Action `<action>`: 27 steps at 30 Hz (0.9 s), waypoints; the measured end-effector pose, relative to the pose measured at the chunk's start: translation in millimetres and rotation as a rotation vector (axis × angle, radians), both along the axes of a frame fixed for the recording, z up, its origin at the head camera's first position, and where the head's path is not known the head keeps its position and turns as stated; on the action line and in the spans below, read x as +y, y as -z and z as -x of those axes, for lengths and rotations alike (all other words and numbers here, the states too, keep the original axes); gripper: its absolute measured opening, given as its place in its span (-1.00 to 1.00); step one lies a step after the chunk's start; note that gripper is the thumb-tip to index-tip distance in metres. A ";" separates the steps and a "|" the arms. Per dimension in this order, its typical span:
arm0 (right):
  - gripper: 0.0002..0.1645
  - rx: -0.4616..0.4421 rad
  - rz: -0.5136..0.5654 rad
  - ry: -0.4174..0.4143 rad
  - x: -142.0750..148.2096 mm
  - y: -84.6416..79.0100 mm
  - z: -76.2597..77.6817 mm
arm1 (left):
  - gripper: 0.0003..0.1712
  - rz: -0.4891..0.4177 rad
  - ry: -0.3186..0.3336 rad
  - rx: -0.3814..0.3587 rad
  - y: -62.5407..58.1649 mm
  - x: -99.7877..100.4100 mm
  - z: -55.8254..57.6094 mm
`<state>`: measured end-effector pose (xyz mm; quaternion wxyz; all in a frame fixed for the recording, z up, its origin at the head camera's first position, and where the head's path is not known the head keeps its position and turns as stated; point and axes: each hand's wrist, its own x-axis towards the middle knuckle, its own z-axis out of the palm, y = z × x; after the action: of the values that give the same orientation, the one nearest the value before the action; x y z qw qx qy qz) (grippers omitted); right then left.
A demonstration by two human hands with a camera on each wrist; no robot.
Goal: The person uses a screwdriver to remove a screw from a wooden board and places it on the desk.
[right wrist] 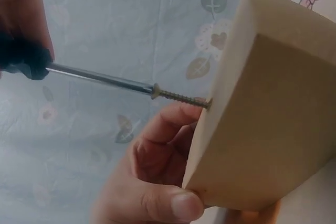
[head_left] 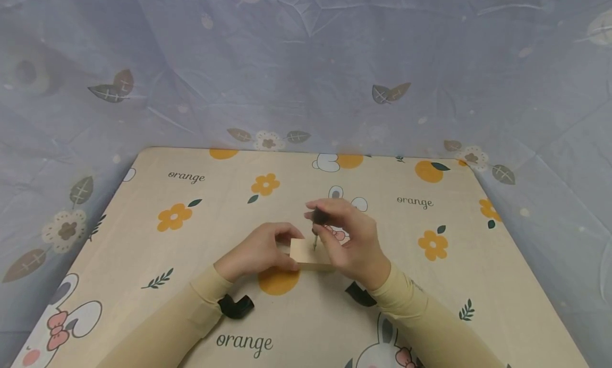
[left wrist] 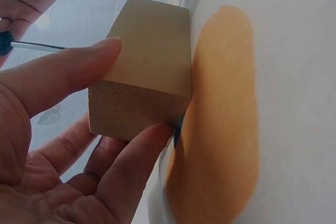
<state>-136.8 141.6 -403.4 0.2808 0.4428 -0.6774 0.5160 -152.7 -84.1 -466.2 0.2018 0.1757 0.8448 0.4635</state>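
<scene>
A pale wooden block (head_left: 306,255) lies on the tabletop in the head view. My left hand (head_left: 258,253) grips its left end, thumb on one face and fingers around the other sides, as the left wrist view shows on the block (left wrist: 149,51). Above it, my right hand (head_left: 358,243) holds a screwdriver (head_left: 320,215) by its dark handle. In the right wrist view the screwdriver's shiny shaft (right wrist: 100,78) meets the head of a brass-coloured screw (right wrist: 181,98). The screw's point is at the block's upper face, with most of its thread exposed.
The table (head_left: 334,325) wears a cream cloth printed with flowers, rabbits and the word orange. A grey-blue patterned curtain (head_left: 306,70) hangs behind and at both sides. Black curved pieces (head_left: 236,307) sit by the wrists, below the cream sleeves (head_left: 191,304).
</scene>
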 end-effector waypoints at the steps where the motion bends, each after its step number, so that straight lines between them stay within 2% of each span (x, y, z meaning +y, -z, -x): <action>1: -0.46 -0.005 0.002 -0.005 -0.2 0.5 0.5 | -0.52 -0.002 -0.001 -0.005 0.1 -0.1 -0.2; 4: -0.49 -0.001 0.009 0.005 -0.5 2.3 1.9 | -0.52 -0.006 0.004 -0.006 -0.1 0.0 -0.2; 12: -0.59 0.087 0.010 0.109 0.4 6.3 3.5 | -0.52 0.001 0.009 0.006 -1.0 1.2 0.3; 17: -0.51 0.083 0.018 0.137 1.2 4.7 2.1 | -0.52 0.005 0.005 0.013 -2.0 1.4 -0.9; 27: -0.48 0.030 -0.012 0.054 0.3 2.3 0.4 | -0.51 -0.001 0.006 0.026 -5.2 0.9 -1.3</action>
<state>-137.2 141.9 -405.7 0.3023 0.4339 -0.6878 0.4974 -151.4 -83.2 -461.0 0.1921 0.1843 0.8464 0.4612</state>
